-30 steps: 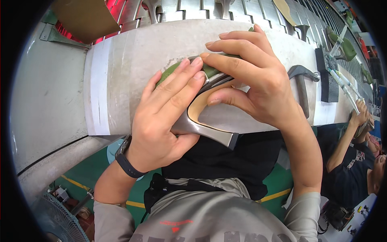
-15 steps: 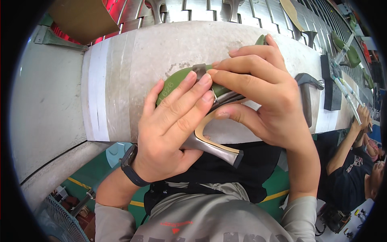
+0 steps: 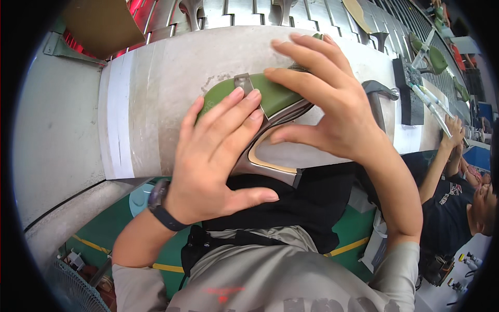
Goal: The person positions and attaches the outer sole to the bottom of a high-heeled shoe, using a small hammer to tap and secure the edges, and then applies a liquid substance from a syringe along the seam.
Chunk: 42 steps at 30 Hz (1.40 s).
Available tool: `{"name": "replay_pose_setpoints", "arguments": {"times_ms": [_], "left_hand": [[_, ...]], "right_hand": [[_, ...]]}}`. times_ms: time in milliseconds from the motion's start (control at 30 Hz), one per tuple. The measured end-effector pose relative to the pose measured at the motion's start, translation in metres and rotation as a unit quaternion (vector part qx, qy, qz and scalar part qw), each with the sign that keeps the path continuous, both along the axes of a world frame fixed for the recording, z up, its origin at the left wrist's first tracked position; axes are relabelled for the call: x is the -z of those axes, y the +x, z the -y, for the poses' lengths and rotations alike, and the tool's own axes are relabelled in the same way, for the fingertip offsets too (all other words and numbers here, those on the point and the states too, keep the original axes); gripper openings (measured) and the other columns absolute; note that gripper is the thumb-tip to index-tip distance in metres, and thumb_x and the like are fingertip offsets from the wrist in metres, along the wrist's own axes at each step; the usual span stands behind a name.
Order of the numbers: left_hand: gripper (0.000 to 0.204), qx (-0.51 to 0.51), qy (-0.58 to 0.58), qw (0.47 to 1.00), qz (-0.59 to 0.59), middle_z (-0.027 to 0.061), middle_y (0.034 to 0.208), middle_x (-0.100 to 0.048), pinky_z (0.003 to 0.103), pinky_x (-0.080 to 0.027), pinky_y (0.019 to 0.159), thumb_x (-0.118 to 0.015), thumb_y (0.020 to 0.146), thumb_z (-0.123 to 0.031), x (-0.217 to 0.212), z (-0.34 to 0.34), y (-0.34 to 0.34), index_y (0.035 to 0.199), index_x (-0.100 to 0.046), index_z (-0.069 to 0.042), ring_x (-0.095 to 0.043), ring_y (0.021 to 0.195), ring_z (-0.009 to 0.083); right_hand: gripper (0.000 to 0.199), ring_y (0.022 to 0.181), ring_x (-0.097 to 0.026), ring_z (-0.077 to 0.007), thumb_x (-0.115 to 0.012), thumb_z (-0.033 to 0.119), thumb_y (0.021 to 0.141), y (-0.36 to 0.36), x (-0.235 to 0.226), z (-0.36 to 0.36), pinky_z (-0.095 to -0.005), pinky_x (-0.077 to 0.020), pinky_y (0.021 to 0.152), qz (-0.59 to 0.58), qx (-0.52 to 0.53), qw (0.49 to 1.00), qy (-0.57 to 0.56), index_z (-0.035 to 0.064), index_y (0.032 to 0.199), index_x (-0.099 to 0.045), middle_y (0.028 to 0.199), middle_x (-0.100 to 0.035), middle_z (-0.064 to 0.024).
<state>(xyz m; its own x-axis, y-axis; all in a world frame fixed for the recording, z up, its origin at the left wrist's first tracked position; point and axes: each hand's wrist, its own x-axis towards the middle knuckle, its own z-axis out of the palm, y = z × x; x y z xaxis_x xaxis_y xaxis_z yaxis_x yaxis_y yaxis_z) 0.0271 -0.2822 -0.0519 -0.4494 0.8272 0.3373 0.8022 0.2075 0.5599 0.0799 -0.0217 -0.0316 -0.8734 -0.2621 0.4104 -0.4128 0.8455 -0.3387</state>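
Observation:
A high-heeled sandal (image 3: 275, 172) lies on its side on the pale bench, its curved heel toward me. Inside it is a green shoe last (image 3: 283, 88), with a shiny grey-brown strap (image 3: 244, 83) crossing the front part. My left hand (image 3: 205, 151) rests flat over the strap and the sole edge, fingers stretched out and thumb apart. Raised over the back half of the last, my right hand (image 3: 338, 106) is open with fingers spread. Its thumb is close to the inner curve of the heel, and I cannot tell whether its fingertips touch the last.
The worktop (image 3: 150, 104) has tape at its left end. To the right are a hammer (image 3: 381, 89), a black block (image 3: 409, 96) and white pen-like sticks (image 3: 432, 104). Behind runs a slatted metal conveyor (image 3: 312, 15) carrying shoe parts. A co-worker's hand (image 3: 453, 130) is at the far right.
My right hand has lifted off the strap and opened, its fingers spreading away. My left thumb has come out from under the heel and now points right.

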Motion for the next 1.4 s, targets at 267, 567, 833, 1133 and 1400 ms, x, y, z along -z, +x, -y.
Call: {"name": "replay_pose_setpoints", "arguments": {"times_ms": [267,567,833,1133,1400], "left_hand": [[0.083,0.022,0.008,0.996,0.089,0.0235,0.153,-0.057,0.048,-0.043,0.119,-0.084,0.075,-0.018,0.003,-0.033,-0.043,0.151,-0.054,0.002,-0.055,0.140,0.0426],[0.087,0.023,-0.016,0.996,0.082,0.0262,0.151,-0.057,0.048,-0.044,0.117,-0.082,0.071,-0.014,-0.001,-0.040,-0.042,0.150,-0.054,0.006,-0.056,0.139,0.0439],[0.085,0.003,0.010,0.997,0.080,0.0260,0.147,-0.061,0.049,-0.047,0.115,-0.083,0.068,-0.010,0.000,-0.039,-0.041,0.146,-0.057,0.007,-0.059,0.135,0.0446],[0.082,0.014,0.026,0.996,0.080,0.0264,0.143,-0.060,0.050,-0.048,0.109,-0.087,0.073,-0.018,0.000,-0.041,-0.037,0.144,-0.056,0.009,-0.059,0.129,0.0443],[0.091,0.029,-0.049,0.996,0.073,0.0293,0.141,-0.059,0.048,-0.045,0.113,-0.087,0.080,-0.025,-0.018,-0.046,-0.021,0.153,-0.046,0.009,-0.058,0.129,0.0460]], "right_hand": [[0.071,0.149,-0.049,-0.0403,-0.089,0.045,0.076,0.001,0.007,-0.023,-0.0504,-0.0438,0.119,0.002,-0.019,0.999,-0.031,0.0093,0.136,-0.075,0.155,-0.059,-0.0172],[0.052,0.148,-0.049,-0.0428,-0.090,0.026,0.077,0.002,-0.018,-0.018,-0.0518,-0.0437,0.118,0.105,0.019,0.991,-0.076,0.0073,0.125,-0.079,0.147,-0.064,-0.0163],[0.062,0.140,-0.054,-0.0430,-0.097,0.027,0.067,-0.014,-0.029,-0.003,-0.0517,-0.0499,0.109,0.156,0.029,0.987,-0.023,0.0049,0.121,-0.075,0.136,-0.068,-0.0134],[0.074,0.139,-0.053,-0.0415,-0.096,0.034,0.071,0.015,0.004,0.000,-0.0630,-0.0427,0.114,-0.031,0.108,0.993,-0.042,0.0056,0.133,-0.068,0.148,-0.058,-0.0197],[0.041,0.111,-0.064,-0.0366,-0.074,0.013,0.091,0.097,0.053,-0.076,-0.0480,-0.0513,0.091,-0.036,0.469,0.882,-0.026,0.0003,0.130,-0.069,0.116,-0.068,-0.0154]]}}
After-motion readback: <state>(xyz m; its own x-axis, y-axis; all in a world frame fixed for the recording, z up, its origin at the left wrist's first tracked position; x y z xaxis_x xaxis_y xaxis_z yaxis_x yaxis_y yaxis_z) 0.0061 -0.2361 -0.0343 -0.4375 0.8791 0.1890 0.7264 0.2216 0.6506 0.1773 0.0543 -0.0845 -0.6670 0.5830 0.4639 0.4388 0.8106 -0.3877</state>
